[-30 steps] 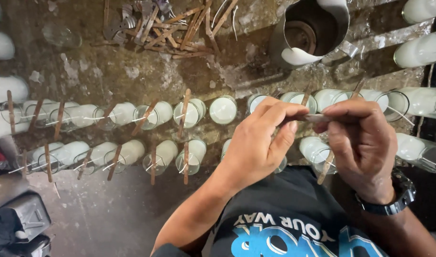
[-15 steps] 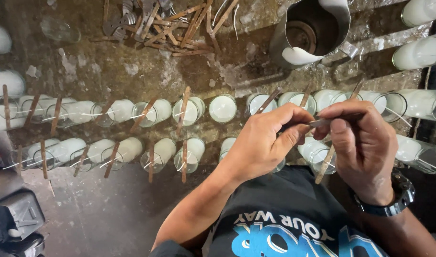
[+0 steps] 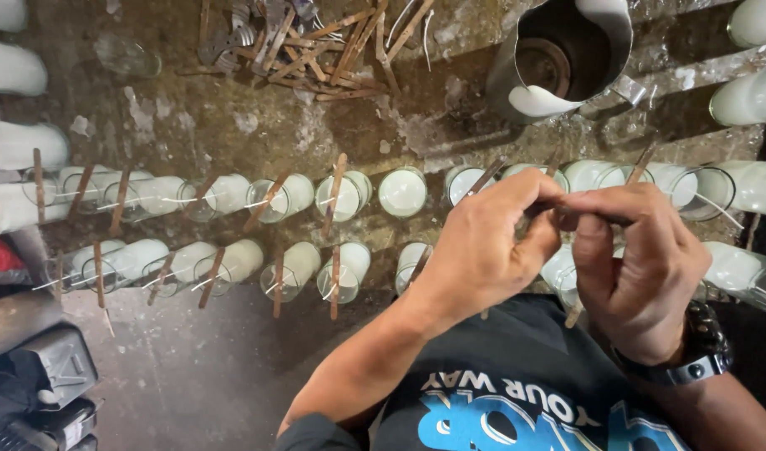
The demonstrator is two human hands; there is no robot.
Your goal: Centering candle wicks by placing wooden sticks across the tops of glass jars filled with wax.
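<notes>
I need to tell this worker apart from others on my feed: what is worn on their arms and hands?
Both hands are bare, with no gloves or rings in view. The left hand joins a bare forearm, with a dark sleeve edge near the elbow. The right hand has a dark wristwatch with a metal band on its wrist.

Left hand point(image 3: 483, 250) and right hand point(image 3: 642, 267) meet, fingertips pinched together.

Dim, warm light falls from above, toward twelve o'clock, and the white wax in the glass jars point(image 3: 402, 192) glares pale against the dark, grimy tabletop point(image 3: 233, 125). Deep shadow swallows the corners at seven and four o'clock. The wide lens bends the edges; the hands point(image 3: 567, 242) look slightly soft.
</notes>
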